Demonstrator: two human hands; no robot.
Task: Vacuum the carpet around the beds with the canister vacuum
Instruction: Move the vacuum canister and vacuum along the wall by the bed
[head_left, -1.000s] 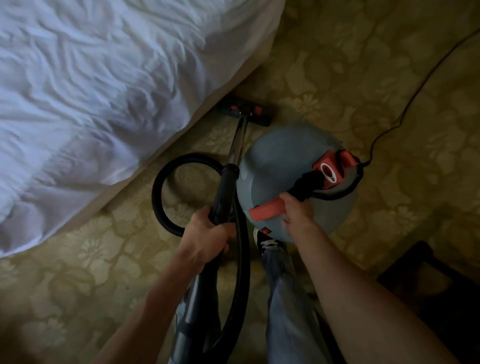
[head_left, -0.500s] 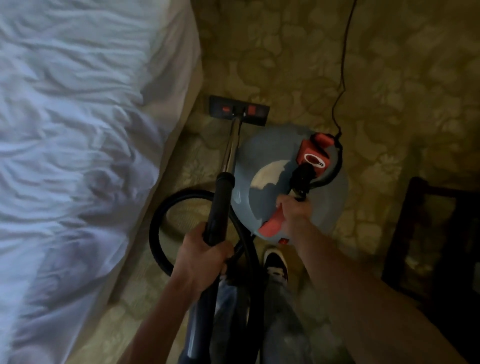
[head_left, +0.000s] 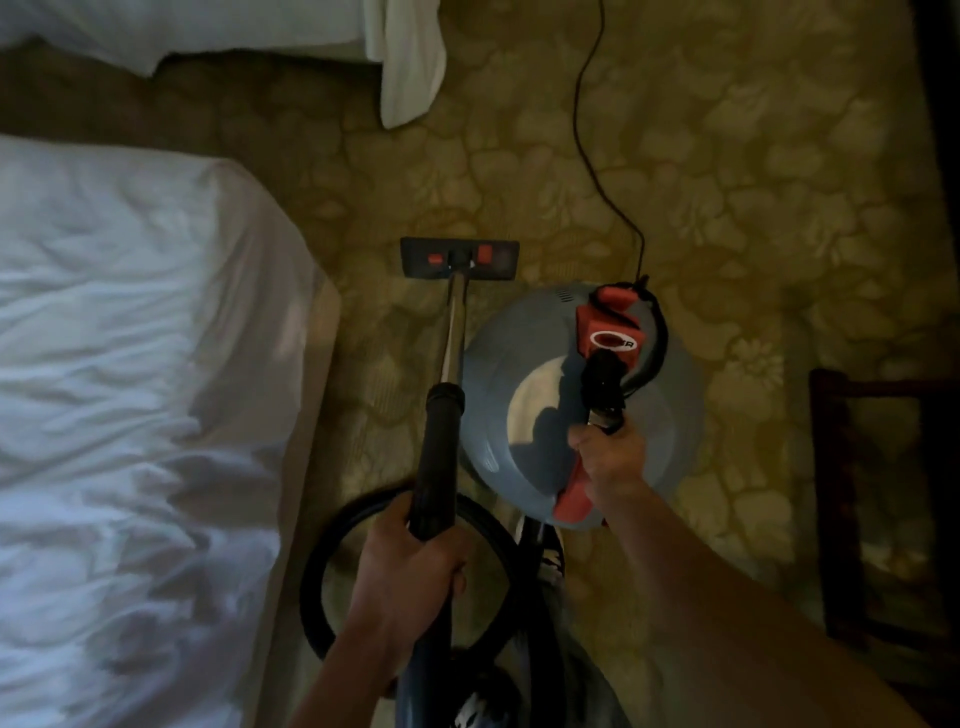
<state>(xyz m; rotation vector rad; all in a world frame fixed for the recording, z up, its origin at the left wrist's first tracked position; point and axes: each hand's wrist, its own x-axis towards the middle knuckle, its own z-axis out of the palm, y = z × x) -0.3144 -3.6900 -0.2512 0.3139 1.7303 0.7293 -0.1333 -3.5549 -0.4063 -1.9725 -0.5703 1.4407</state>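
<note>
A round grey canister vacuum (head_left: 524, 353) with red fittings hangs or stands on the patterned carpet (head_left: 727, 182) right of centre. My right hand (head_left: 608, 457) grips its black carry handle. My left hand (head_left: 402, 571) grips the black wand (head_left: 439, 457), whose metal tube runs forward to the flat black floor head (head_left: 460, 258) lying on the carpet beyond the bed corner. The black hose (head_left: 332, 551) loops beside my left wrist. A white-sheeted bed (head_left: 130, 389) fills the left side; a second bed's sheet (head_left: 405, 62) hangs at the top.
The power cord (head_left: 592, 156) trails from the canister away across the carpet to the top. Dark wooden furniture (head_left: 841, 493) stands at the right edge. My shoe (head_left: 550, 561) and trouser legs are below the canister.
The view has swung past the bed corner, showing the gap and a second bed. The floor head has come out from the bed's edge onto open carpet. Both hands keep their grips.
</note>
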